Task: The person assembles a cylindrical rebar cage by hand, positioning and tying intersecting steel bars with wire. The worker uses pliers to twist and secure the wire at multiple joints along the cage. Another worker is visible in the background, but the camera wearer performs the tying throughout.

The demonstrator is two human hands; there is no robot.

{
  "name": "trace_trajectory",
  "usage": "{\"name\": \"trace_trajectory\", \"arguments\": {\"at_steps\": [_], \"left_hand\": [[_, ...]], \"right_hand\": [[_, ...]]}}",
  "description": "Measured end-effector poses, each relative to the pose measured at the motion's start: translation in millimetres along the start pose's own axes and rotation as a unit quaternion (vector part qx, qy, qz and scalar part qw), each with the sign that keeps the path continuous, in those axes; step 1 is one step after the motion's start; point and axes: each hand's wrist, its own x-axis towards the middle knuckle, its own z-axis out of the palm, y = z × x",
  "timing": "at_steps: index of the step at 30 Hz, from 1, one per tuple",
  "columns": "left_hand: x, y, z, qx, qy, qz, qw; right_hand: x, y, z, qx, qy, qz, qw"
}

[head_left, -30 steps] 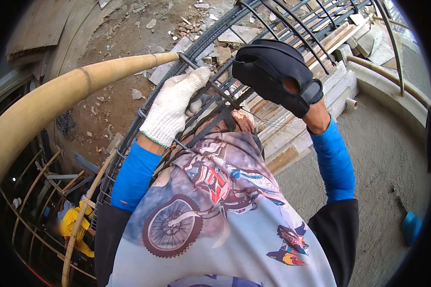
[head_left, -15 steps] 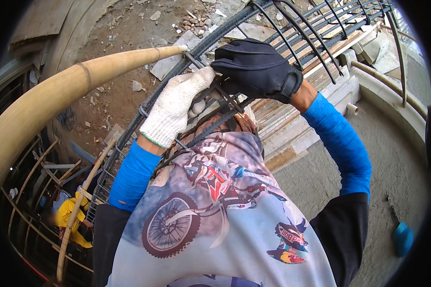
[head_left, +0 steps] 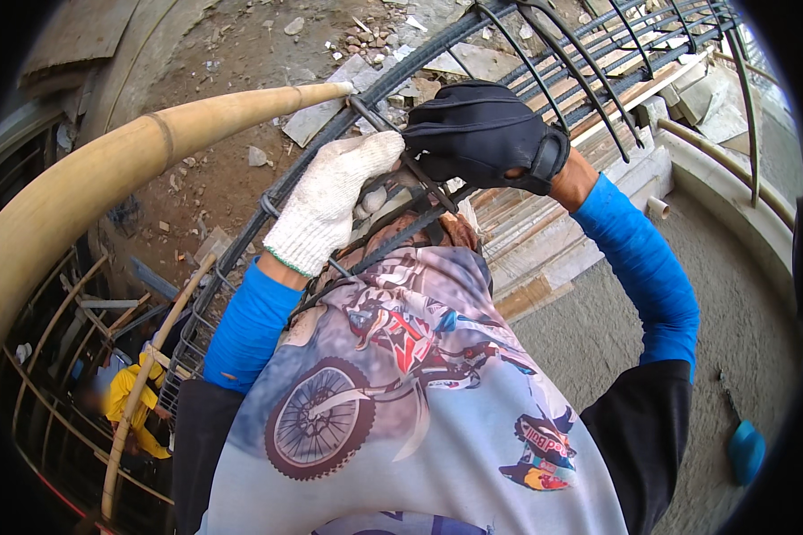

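My left hand (head_left: 335, 192), in a white knit glove, is closed with its fingertips against a bent steel stirrup (head_left: 431, 187) of a rebar cage. Right beside it my right hand (head_left: 477, 134), in a black glove, is curled shut at the same spot. Whatever is pinched between the fingers is hidden. A thick ribbed rebar (head_left: 410, 62) runs diagonally just beyond both hands. Another rebar (head_left: 393, 241) passes under them, close to my shirt. Several more stirrups (head_left: 589, 80) hang on the cage at the upper right.
A thick bamboo pole (head_left: 152, 143) arches in from the left and ends near my hands. Wooden boards (head_left: 535, 259) and a rough concrete surface (head_left: 598, 312) lie to the right, with a blue object (head_left: 746, 452). A person in yellow (head_left: 134, 401) is below left, among bamboo scaffolding.
My right hand has shifted slightly to the right and down. The left hand stays at nearly the same place, its fingertips still at the stirrup.
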Motion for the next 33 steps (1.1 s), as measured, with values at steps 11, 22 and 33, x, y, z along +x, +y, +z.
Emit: {"name": "trace_trajectory", "arguments": {"at_steps": [11, 22, 33], "left_hand": [[-2, 0, 2, 0.019, 0.012, 0.007, 1.0], [-8, 2, 6, 0.038, 0.003, 0.026, 0.999], [-7, 7, 5, 0.178, -0.014, 0.055, 0.982]], "right_hand": [[-6, 5, 14, 0.02, 0.037, -0.017, 0.999], [-5, 3, 4, 0.01, -0.006, -0.004, 1.0], [1, -3, -6, 0.019, -0.049, 0.019, 0.998]]}}
